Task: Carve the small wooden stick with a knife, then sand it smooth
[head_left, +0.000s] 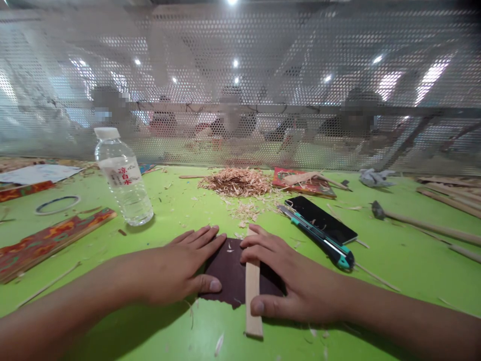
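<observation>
A dark brown sheet of sandpaper (230,271) with a ragged near edge lies flat on the green table (158,331). My left hand (188,268) is open, its fingers stretched out and pressing on the sheet's left side. On the right part of the sandpaper rests a narrow, pale wooden strip (253,281), pointing away from me. My right hand (285,276) is closed on this strip, fingers over its far part and thumb at its near part. The strip's near end sticks out past the sheet. Small shavings lie around both hands.
Beyond the hands sits a heap of wood shavings (240,181). A utility knife (319,238) leans against a black phone (321,218) at right, with a hammer (424,220) farther right. At left stand a water bottle (124,180) and a tape ring (57,204). A perforated screen (240,75) closes the back.
</observation>
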{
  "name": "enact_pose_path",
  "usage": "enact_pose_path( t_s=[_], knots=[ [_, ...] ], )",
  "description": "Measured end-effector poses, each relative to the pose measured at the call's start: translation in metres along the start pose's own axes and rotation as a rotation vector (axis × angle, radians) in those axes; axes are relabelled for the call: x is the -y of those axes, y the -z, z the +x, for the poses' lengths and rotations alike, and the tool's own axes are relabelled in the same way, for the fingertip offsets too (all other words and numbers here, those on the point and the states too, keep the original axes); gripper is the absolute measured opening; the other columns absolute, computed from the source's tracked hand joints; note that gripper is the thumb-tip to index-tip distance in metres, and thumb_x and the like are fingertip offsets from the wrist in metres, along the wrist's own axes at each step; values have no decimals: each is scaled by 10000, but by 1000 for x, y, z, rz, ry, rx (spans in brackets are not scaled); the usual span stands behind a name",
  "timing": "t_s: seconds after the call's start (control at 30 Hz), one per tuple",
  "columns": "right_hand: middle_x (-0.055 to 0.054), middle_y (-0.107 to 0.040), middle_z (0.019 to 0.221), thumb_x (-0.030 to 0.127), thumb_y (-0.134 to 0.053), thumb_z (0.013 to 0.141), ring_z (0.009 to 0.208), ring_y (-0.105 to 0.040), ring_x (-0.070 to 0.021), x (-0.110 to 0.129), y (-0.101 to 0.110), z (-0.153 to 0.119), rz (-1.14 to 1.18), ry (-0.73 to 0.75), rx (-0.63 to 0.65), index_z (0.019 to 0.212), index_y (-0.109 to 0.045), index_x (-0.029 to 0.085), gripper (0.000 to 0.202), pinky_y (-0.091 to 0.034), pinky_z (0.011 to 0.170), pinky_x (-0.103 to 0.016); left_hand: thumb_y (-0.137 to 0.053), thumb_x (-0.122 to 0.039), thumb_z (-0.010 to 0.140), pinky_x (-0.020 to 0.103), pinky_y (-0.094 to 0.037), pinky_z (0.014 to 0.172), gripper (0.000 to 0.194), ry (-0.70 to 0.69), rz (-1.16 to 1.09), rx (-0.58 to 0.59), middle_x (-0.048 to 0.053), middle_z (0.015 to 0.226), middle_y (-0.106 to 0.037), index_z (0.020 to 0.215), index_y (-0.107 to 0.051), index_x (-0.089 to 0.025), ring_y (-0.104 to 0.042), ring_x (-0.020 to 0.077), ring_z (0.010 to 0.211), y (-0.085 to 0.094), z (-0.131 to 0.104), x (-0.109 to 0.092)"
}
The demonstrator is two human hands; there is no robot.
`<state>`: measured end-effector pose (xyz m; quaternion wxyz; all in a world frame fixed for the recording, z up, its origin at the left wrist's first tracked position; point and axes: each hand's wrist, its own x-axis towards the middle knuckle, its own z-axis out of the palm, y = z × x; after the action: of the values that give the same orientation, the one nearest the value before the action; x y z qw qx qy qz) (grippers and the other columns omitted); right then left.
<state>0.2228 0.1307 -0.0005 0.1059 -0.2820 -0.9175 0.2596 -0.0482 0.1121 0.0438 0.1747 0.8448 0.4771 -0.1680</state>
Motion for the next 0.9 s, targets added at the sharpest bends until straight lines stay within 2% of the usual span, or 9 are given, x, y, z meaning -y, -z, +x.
enact_pose_path(
  t_s=[0.7, 0.9],
  knots=[
    [-171, -480, 1521, 697, -650, 876, 1556, -195, -390, -1, 1, -1, -7, 16, -14, 1344, -582, 180, 701, -191, 1252, -607, -325, -708, 1041, 506, -154, 1255, 865, -20, -9, -16, 99, 1694, 26, 1659, -54, -167, -12, 316, 1573, -3, 0, 2],
    [-180, -491, 1513, 687, -657, 876, 1548, -220, -393, -1, 0, 0, -10, 28, -28, 1335, -590, 176, 690, -190, 1251, -611, -370, -683, 1043, 516, -173, 1251, 859, -29, -29, -41, 125, 1687, -5, 1658, -101, -148, -42, 332, 1569, -3, -1, 2]
  ],
)
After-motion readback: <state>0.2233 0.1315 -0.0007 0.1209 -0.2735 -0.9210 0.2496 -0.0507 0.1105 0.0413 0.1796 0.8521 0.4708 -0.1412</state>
